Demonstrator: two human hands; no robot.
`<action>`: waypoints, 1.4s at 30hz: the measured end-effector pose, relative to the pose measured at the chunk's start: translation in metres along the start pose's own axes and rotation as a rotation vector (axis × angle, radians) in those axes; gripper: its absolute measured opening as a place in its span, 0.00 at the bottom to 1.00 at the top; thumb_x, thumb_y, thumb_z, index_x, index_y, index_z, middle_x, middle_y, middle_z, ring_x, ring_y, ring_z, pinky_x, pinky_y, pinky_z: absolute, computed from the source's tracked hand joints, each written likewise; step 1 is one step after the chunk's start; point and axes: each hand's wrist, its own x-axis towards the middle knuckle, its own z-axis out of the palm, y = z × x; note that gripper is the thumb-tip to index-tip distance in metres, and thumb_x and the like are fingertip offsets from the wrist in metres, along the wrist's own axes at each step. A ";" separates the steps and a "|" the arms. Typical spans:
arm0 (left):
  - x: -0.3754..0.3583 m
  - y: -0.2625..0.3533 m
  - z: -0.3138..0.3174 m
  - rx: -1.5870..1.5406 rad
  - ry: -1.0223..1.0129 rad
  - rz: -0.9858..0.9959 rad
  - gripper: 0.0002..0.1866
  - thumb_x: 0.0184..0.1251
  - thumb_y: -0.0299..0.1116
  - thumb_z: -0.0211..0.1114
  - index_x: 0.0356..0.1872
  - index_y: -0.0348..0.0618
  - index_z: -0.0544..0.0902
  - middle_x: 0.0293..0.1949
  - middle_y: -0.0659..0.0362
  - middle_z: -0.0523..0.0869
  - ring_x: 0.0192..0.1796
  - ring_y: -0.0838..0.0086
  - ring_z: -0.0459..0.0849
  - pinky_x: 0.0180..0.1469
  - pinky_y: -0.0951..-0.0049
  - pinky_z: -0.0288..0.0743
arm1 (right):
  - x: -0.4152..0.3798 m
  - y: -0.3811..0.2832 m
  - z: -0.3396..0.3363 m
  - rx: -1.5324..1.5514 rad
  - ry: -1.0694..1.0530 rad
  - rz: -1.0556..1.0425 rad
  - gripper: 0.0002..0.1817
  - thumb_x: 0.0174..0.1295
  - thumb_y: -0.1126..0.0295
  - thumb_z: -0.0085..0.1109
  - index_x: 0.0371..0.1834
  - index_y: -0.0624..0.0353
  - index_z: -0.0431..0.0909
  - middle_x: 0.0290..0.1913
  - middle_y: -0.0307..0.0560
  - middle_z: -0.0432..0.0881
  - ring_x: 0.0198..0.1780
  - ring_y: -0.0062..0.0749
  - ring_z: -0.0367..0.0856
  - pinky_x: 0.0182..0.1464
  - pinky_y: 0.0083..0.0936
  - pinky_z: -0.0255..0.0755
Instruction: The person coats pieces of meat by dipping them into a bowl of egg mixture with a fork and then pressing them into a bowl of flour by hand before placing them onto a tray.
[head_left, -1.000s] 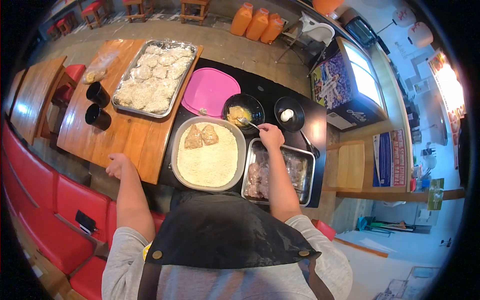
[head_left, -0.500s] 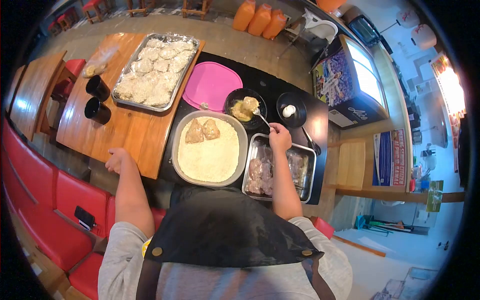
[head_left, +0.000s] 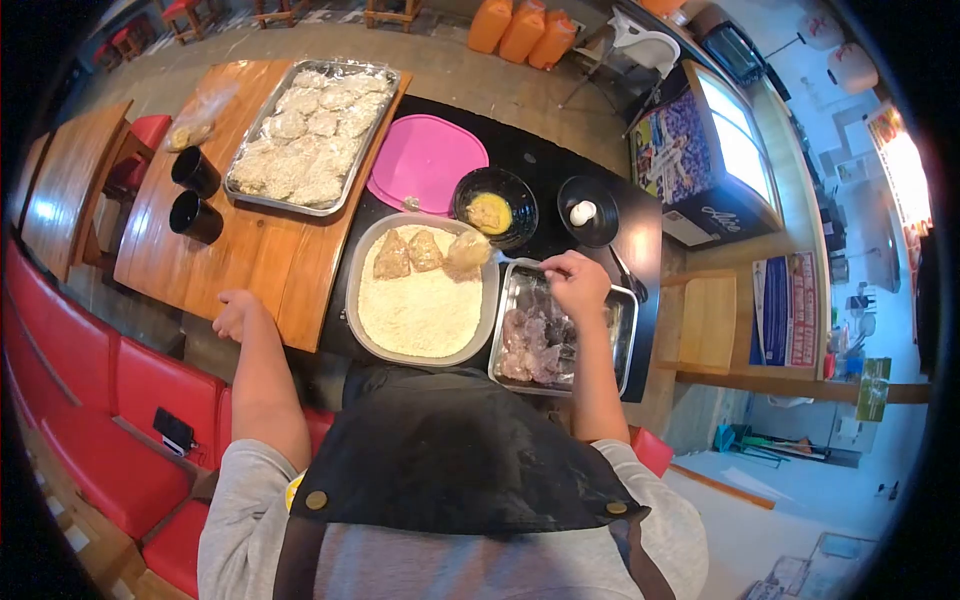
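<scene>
My right hand [head_left: 578,284] grips the handle of a metal spoon [head_left: 505,258], its head blurred by motion. At the spoon's end an egg-wet piece of meat [head_left: 468,250] is at the upper right of a tub [head_left: 352,300] of pale breading crumbs [head_left: 420,315]. Two coated meat pieces [head_left: 410,253] lie beside it on the crumbs. Under my right forearm is a metal tray [head_left: 628,345] with raw meat [head_left: 535,345]. A black bowl [head_left: 522,225] holds yellow egg and another piece. My left hand [head_left: 233,314], fingers curled, rests by the wooden table's edge and holds nothing visible.
A large metal tray [head_left: 345,195] of breaded pieces stands on the wooden table [head_left: 270,265], near two black cups [head_left: 196,217] and a plastic bag [head_left: 200,118]. A pink lid [head_left: 425,160] lies behind the tub. A black dish [head_left: 590,225] at right holds an egg [head_left: 582,212].
My right hand has moved from the egg bowl toward me, carrying a meat piece on the spoon to the crumb tub. My left hand has hardly moved.
</scene>
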 end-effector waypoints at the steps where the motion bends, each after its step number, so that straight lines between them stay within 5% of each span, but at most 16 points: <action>1: 0.000 0.000 0.001 0.004 0.001 0.005 0.34 0.56 0.52 0.51 0.48 0.23 0.66 0.50 0.36 0.71 0.49 0.47 0.77 0.48 0.53 0.73 | -0.002 -0.005 0.002 -0.087 -0.014 -0.115 0.08 0.40 0.73 0.58 0.24 0.48 0.83 0.23 0.35 0.78 0.27 0.31 0.78 0.31 0.23 0.69; 9: -0.005 0.002 -0.005 0.016 0.018 0.020 0.34 0.56 0.52 0.51 0.48 0.23 0.66 0.49 0.37 0.71 0.49 0.48 0.77 0.48 0.53 0.73 | -0.001 -0.023 0.016 -0.446 0.057 -0.534 0.05 0.32 0.69 0.59 0.16 0.46 0.77 0.21 0.32 0.70 0.28 0.29 0.74 0.30 0.31 0.66; 19: -0.003 0.001 -0.004 0.038 0.035 0.003 0.34 0.56 0.53 0.51 0.48 0.24 0.67 0.49 0.37 0.71 0.47 0.48 0.78 0.47 0.53 0.73 | 0.002 -0.040 0.013 -0.505 0.171 -0.566 0.04 0.33 0.70 0.59 0.16 0.46 0.76 0.21 0.32 0.70 0.28 0.27 0.73 0.28 0.28 0.63; 25: 0.003 -0.003 0.007 0.048 0.039 0.006 0.34 0.56 0.53 0.51 0.47 0.25 0.67 0.49 0.37 0.71 0.47 0.49 0.78 0.46 0.53 0.73 | 0.004 -0.035 0.007 -0.369 0.227 -0.361 0.06 0.33 0.71 0.56 0.18 0.47 0.79 0.21 0.34 0.73 0.26 0.32 0.76 0.27 0.32 0.68; 28: 0.001 -0.001 0.003 0.048 0.040 0.009 0.34 0.57 0.53 0.51 0.47 0.25 0.67 0.49 0.37 0.71 0.46 0.49 0.78 0.46 0.53 0.73 | 0.019 -0.024 0.011 -0.443 0.239 -0.094 0.06 0.35 0.71 0.56 0.20 0.49 0.81 0.24 0.38 0.76 0.27 0.39 0.78 0.29 0.35 0.71; 36: -0.004 -0.002 -0.005 0.031 0.019 0.025 0.34 0.57 0.54 0.51 0.47 0.25 0.66 0.49 0.37 0.71 0.46 0.49 0.79 0.46 0.53 0.73 | 0.070 -0.008 0.044 -0.543 -0.130 0.241 0.10 0.40 0.65 0.57 0.25 0.56 0.82 0.31 0.54 0.83 0.37 0.45 0.82 0.38 0.35 0.75; 42: 0.002 -0.005 0.005 0.033 0.052 0.053 0.34 0.57 0.54 0.50 0.48 0.25 0.66 0.49 0.36 0.72 0.46 0.48 0.79 0.47 0.53 0.73 | 0.077 0.026 0.071 -0.225 -0.118 0.504 0.11 0.45 0.60 0.56 0.30 0.45 0.85 0.36 0.48 0.83 0.42 0.44 0.81 0.44 0.35 0.72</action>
